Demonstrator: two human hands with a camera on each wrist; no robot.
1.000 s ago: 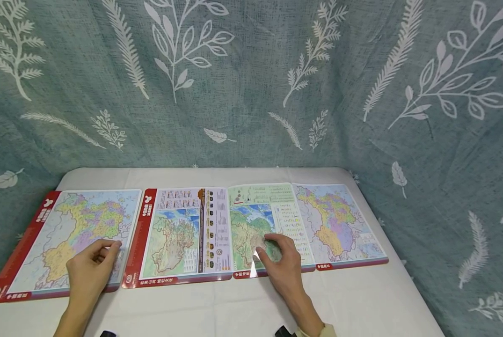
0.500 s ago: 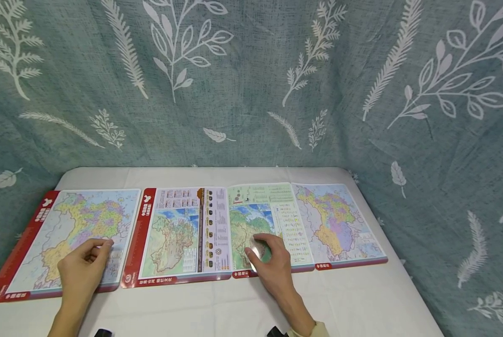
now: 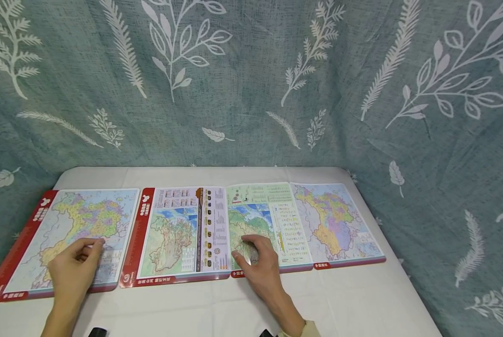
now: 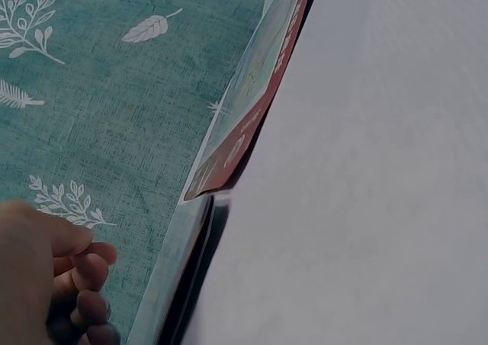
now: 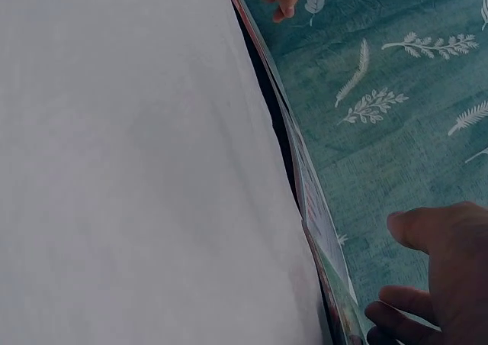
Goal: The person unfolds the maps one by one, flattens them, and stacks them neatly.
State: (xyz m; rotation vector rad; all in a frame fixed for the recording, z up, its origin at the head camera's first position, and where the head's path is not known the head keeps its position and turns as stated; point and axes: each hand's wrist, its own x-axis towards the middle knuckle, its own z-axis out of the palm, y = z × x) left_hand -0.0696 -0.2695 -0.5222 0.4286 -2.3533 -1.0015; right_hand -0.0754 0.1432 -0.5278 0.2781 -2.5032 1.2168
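Observation:
Four-sided map sheets with rounded corners lie side by side in a row. My left hand (image 3: 73,266) hovers over the lower right of the leftmost map (image 3: 104,210), a coloured map with a red left border; its fingers are loosely curled with nothing between them. My right hand (image 3: 260,266) is over the lower part of a green relief map (image 3: 251,217), thumb and index finger apart and relaxed, holding nothing. Left of it lies another red-bordered map sheet (image 3: 173,243) with a column of small pictures. A multicoloured map (image 3: 333,224) ends the row on the right.
The maps lie on a white-covered table (image 3: 184,311). Behind it and along the right side hangs a green cloth (image 3: 251,84) with white leaf prints. In the left wrist view, the edges of neighbouring map sheets (image 4: 248,120) meet at a small step.
Both hands have drifted left over the maps, the right one from the middle of the green map toward its left side. The maps stay where they were.

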